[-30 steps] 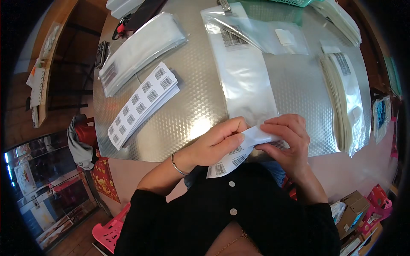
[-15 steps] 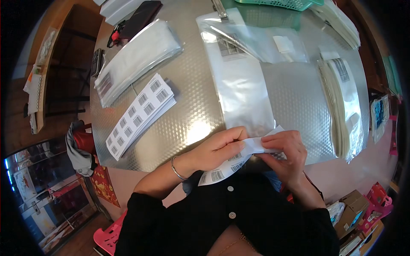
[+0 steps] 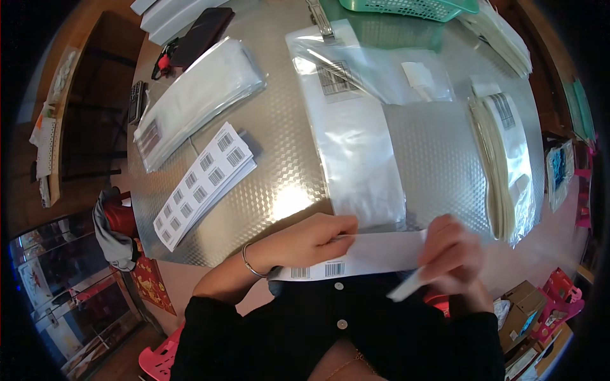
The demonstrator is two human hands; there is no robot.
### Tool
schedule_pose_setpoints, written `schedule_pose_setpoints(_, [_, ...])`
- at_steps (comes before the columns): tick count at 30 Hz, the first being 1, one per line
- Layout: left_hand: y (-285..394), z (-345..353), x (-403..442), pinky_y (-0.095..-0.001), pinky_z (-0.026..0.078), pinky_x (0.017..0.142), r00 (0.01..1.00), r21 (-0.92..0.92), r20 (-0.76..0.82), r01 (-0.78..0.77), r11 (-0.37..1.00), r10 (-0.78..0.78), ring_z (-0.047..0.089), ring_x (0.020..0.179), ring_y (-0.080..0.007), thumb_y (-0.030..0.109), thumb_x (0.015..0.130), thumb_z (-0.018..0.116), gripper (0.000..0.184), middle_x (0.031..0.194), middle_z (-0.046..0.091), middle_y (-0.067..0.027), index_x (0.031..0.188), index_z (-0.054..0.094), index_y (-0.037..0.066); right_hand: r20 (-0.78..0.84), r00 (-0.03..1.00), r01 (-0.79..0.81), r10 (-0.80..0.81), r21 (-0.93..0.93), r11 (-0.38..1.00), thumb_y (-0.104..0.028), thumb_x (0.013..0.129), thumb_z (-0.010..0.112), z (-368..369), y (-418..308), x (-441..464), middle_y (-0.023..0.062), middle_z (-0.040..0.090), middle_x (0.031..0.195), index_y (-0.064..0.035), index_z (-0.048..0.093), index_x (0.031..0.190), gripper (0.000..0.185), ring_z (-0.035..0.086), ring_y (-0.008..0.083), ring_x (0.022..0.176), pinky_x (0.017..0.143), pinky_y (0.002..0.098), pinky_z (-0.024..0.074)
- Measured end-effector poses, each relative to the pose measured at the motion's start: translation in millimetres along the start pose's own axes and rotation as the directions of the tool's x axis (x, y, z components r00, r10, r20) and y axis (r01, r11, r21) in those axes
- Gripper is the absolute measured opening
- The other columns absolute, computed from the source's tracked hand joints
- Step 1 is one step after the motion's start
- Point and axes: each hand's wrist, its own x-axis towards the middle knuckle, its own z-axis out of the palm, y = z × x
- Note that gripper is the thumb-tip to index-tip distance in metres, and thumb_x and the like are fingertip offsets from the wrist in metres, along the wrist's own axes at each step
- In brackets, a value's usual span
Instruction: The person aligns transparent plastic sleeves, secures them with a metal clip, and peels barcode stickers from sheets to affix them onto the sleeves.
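A white strip of barcode labels [image 3: 381, 253] is stretched level between my two hands at the table's front edge. My left hand [image 3: 318, 240], with a bracelet at the wrist, is closed on its left part, where two barcodes show. At the strip's right end, my right hand [image 3: 450, 254] is blurred, its fingers pressed together on the strip; a narrow white piece hangs below them. Just beyond the hands lies a stack of clear plastic bags [image 3: 359, 159] under a metal clip [image 3: 319, 19]. A stack of barcode sheets [image 3: 203, 184] rests to the left.
More plastic bags [image 3: 197, 101] lie at the back left, near a dark wallet [image 3: 202, 38] and a black remote [image 3: 136, 103]. Another bag stack [image 3: 508, 165] is on the right. A green basket [image 3: 413, 7] stands at the back. A cardboard box [image 3: 522, 311] is at the lower right.
My right hand has moved right and down, and the bent strip is now drawn out flat. A white piece now hangs below my right hand. The view has shifted, so the table appears lower.
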Motion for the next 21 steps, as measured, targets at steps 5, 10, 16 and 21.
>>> schedule_pose_setpoints(5, [8.8, 13.8, -4.8, -0.0369, 0.044, 0.062, 0.977, 0.435, -0.077, -0.146, 0.889, 0.198, 0.054, 0.069, -0.0267, 0.015, 0.089, 0.057, 0.014, 0.077, 0.052, -0.0116, 0.084, 0.049, 0.004, -0.293, 0.95, -0.132, 0.109, -0.06, 0.989, -0.005, 0.086, 0.064, -14.8, 11.9, 13.7, 0.0103, 0.061, 0.086, -0.0037, 0.059, 0.09, 0.007, 0.057, 0.0163, 0.074, 0.066, 0.0299, 0.0466])
schedule_pose_setpoints(10, [4.7, 19.0, 1.7, -0.0419, 0.047, 0.085, 0.857, 0.783, -0.133, -0.217, 0.582, 0.498, 0.055, 0.107, -0.0305, 0.013, 0.072, 0.066, 0.019, 0.11, 0.057, -0.0149, 0.083, 0.054, 0.003, -0.296, 0.827, -0.46, 0.478, 0.133, 0.878, 0.002, 0.086, 0.062, -6.3, 24.1, 28.2, 0.005, 0.063, 0.083, -0.0011, 0.058, 0.095, 0.01, 0.058, 0.0094, 0.071, 0.063, 0.0222, 0.0461])
schedule_pose_setpoints(16, [-8.4, 19.3, 7.0, -0.0469, 0.038, 0.105, 0.876, 0.818, -0.088, -0.208, 0.537, 0.473, 0.044, 0.128, -0.0389, 0.012, 0.07, 0.066, 0.022, 0.136, 0.046, -0.0254, 0.073, 0.048, 0.0, -0.244, 0.727, -0.614, 0.642, 0.188, 0.766, 0.001, 0.083, 0.067, 5.5, 51.1, 37.4, 0.0024, 0.063, 0.079, -0.0009, 0.056, 0.109, 0.028, 0.061, 0.0057, 0.072, 0.062, 0.0189, 0.0462])
schedule_pose_setpoints(21, [-9.3, 19.4, 7.0, -0.0439, 0.036, 0.107, 0.889, 0.851, -0.079, -0.176, 0.496, 0.45, 0.045, 0.126, -0.0343, 0.016, 0.069, 0.064, 0.02, 0.131, 0.049, -0.0246, 0.078, 0.057, -0.001, -0.158, 0.7, -0.691, 0.697, 0.095, 0.716, 0.002, 0.081, 0.069, 12.8, 56.5, 38.8, 0.0025, 0.062, 0.075, -0.0031, 0.049, 0.122, 0.046, 0.062, 0.0063, 0.07, 0.058, 0.0199, 0.0464])
